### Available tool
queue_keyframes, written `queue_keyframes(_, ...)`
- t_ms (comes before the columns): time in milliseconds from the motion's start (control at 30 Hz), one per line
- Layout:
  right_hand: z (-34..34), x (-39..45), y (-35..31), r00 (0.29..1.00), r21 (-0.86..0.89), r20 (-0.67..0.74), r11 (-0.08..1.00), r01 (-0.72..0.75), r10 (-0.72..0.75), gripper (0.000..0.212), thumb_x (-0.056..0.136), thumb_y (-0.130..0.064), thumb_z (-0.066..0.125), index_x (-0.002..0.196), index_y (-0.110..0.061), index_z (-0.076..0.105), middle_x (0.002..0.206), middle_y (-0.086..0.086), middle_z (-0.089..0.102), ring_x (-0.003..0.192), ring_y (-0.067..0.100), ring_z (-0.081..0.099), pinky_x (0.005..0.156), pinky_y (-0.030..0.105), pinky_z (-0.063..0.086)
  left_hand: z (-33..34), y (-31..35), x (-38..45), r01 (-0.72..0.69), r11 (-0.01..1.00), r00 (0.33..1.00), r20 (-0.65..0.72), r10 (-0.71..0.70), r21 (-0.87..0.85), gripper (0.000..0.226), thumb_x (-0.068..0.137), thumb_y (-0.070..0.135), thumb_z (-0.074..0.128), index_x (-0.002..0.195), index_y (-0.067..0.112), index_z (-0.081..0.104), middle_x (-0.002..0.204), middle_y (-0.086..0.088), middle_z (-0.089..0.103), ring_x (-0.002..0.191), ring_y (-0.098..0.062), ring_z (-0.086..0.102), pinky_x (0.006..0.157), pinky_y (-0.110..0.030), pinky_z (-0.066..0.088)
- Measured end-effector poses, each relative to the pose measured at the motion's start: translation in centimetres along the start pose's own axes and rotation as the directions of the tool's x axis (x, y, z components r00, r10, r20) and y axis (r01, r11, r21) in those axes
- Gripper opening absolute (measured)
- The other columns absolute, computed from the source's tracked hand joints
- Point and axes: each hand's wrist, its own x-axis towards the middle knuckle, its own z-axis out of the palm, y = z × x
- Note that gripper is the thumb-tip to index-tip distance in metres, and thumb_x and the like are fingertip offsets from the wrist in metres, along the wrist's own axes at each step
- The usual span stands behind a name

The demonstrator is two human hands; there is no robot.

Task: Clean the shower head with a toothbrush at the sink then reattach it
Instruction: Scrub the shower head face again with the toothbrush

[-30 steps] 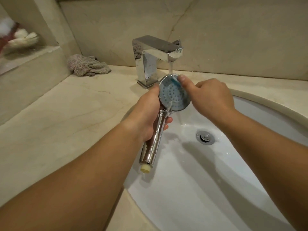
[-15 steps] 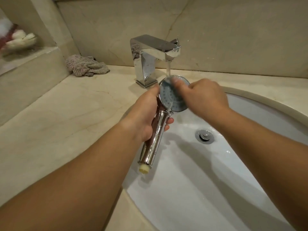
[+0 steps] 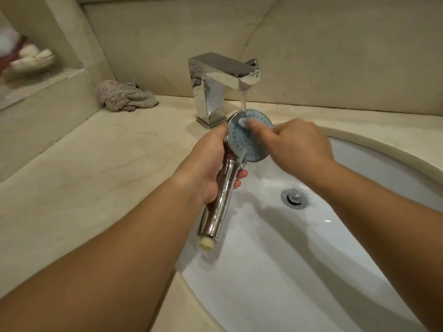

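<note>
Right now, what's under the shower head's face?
Below the shower head, over which water runs: white sink basin, its drain off to the right. The left hand hides part of the handle; the right hand covers the toothbrush handle.

A beige marble wall (image 3: pixel 311 51) with thin dark veins rises behind a counter (image 3: pixel 79 178) of the same stone. A crack-like vein runs diagonally across the wall panel to the right of centre. At the left, a raised stone ledge (image 3: pixel 36 109) steps up from the counter, with blurred white and red items (image 3: pixel 26 56) on it that cannot be made out. A crumpled grey-pink cloth (image 3: pixel 124 95) lies in the corner where ledge, counter and wall meet. Warm, dim light falls evenly, throwing soft shadows.
</note>
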Motion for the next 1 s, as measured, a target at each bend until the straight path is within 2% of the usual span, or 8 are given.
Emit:
queue_keyframes(133,-0.2,0.3,-0.1,0.999,0.027,-0.031,0.999,-0.026,0.027,0.086,0.08,-0.088,0.029,0.06,-0.013,0.064,0.059,0.005,0.058,0.059,0.025,0.058,0.053,0.03,0.043,0.2,0.0,-0.1,-0.008,1.0,1.0,-0.002,0.008,0.007,0.056,0.093,0.067,0.051,0.104,0.017,0.075,0.086,-0.006,0.072,0.077,-0.028,0.068,0.069,-0.037,0.051)
queue_keyframes(300,0.6,-0.4,-0.4,0.996,-0.083,0.034,0.993,0.083,-0.081,0.082,0.087,-0.082,0.021,0.068,-0.018,0.068,0.06,0.003,0.058,0.06,0.023,0.058,0.059,0.035,0.051,0.1,0.1,0.1,-0.007,1.0,1.0,0.013,0.007,0.006,0.059,0.095,0.065,0.048,0.111,0.016,0.075,0.086,-0.007,0.076,0.073,-0.026,0.067,0.063,-0.033,0.051)
queue_keyframes(433,0.0,0.1,-0.4,0.997,-0.072,-0.02,0.995,0.07,-0.071,0.078,0.093,-0.076,0.021,0.071,-0.017,0.067,0.065,0.004,0.061,0.066,0.026,0.059,0.065,0.037,0.054,0.1,0.1,-0.1,-0.007,1.0,1.0,0.002,0.007,0.024,0.058,0.094,0.068,0.049,0.106,0.017,0.076,0.085,-0.005,0.075,0.075,-0.027,0.068,0.067,-0.034,0.051)
queue_keyframes(533,0.6,-0.1,-0.2,0.995,-0.114,0.023,0.988,0.101,-0.099,0.079,0.091,-0.078,0.02,0.069,-0.018,0.067,0.061,0.003,0.059,0.06,0.022,0.057,0.058,0.033,0.05,0.1,0.0,0.1,-0.003,1.0,1.0,0.016,0.003,0.013,0.06,0.094,0.067,0.049,0.11,0.017,0.076,0.091,-0.008,0.076,0.075,-0.027,0.068,0.064,-0.034,0.051)
queue_keyframes(633,0.0,0.4,0.0,0.999,-0.062,-0.027,0.997,0.036,-0.038,0.078,0.091,-0.077,0.021,0.07,-0.017,0.067,0.064,0.003,0.059,0.061,0.02,0.054,0.053,0.028,0.04,0.1,0.0,-0.1,-0.001,1.0,1.0,0.007,0.001,0.006,0.059,0.094,0.067,0.05,0.104,0.015,0.075,0.083,-0.008,0.073,0.073,-0.027,0.068,0.068,-0.035,0.051)
queue_keyframes(767,0.8,0.0,0.2,0.99,-0.117,0.046,0.983,0.141,-0.136,0.074,0.093,-0.074,0.017,0.07,-0.021,0.063,0.062,0.003,0.057,0.061,0.021,0.055,0.055,0.031,0.045,0.1,0.0,0.2,-0.006,1.0,1.0,0.029,0.005,0.003,0.06,0.094,0.067,0.049,0.106,0.016,0.076,0.084,-0.008,0.074,0.074,-0.027,0.067,0.065,-0.034,0.05)
queue_keyframes(867,0.7,0.1,0.3,0.991,-0.108,0.011,0.985,0.137,-0.136,0.068,0.098,-0.067,0.014,0.077,-0.022,0.061,0.069,0.003,0.057,0.067,0.024,0.054,0.058,0.033,0.043,0.0,0.1,0.2,0.006,1.0,1.0,0.015,-0.005,-0.023,0.058,0.091,0.069,0.053,0.096,0.016,0.076,0.074,-0.006,0.071,0.072,-0.028,0.066,0.065,-0.034,0.05)
queue_keyframes(1000,1.2,-0.5,0.5,0.983,-0.053,0.026,0.981,0.185,-0.184,0.065,0.101,-0.06,0.011,0.082,-0.021,0.059,0.07,0.003,0.056,0.07,0.025,0.056,0.067,0.037,0.049,0.0,0.1,0.1,-0.007,1.0,1.0,0.011,0.007,-0.021,0.057,0.094,0.066,0.051,0.101,0.016,0.076,0.078,-0.007,0.072,0.071,-0.027,0.066,0.066,-0.034,0.05)
